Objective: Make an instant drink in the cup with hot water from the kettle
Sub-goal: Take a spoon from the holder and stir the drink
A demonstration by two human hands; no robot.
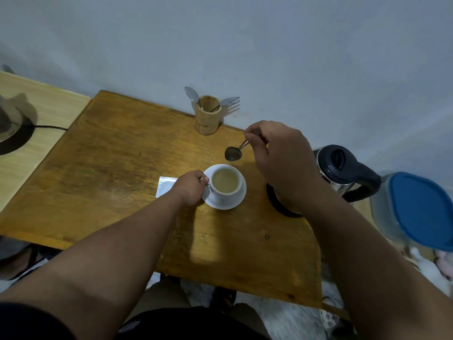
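A white cup (226, 192) filled with light brown drink stands on a white saucer (239, 201) in the middle of the wooden table (110, 168). My left hand (190, 187) grips the cup's handle from the left. My right hand (277, 158) holds a metal spoon (234, 152) by its handle, its bowl in the air just behind and above the cup. The kettle (343, 168), steel with a black lid and handle, sits on its black base (277, 204) to the right, partly hidden by my right arm. A white sachet (165, 186) lies flat left of my left hand.
A wooden holder (207, 116) with a spoon and a fork stands at the table's back edge by the wall. A clear container with a blue lid (421, 209) is at the far right. A metal appliance with a black cord (9, 126) sits on the lighter table at left.
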